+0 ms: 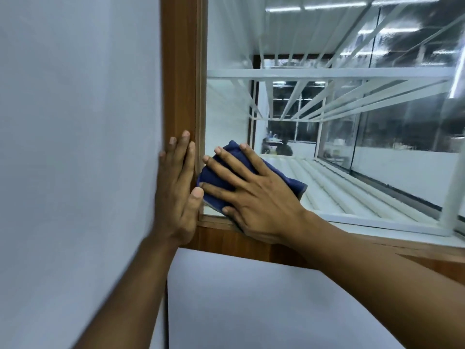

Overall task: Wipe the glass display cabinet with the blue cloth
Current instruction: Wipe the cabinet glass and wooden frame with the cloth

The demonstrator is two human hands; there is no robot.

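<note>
The glass pane [226,117] of the display cabinet fills the upper right, set in a brown wooden frame [178,71]. A folded dark blue cloth [216,180] lies flat against the pane's lower left corner. My right hand [254,195] presses on the cloth with fingers spread and straight, covering most of it. My left hand [178,187] rests flat on the wooden frame just left of the cloth, fingers pointing up, its thumb touching the cloth's edge.
White slatted shelves [327,74] run through the cabinet behind the glass. A pale grey panel [75,122] stands to the left of the frame and another [251,303] below it. The glass shows reflections of ceiling lights.
</note>
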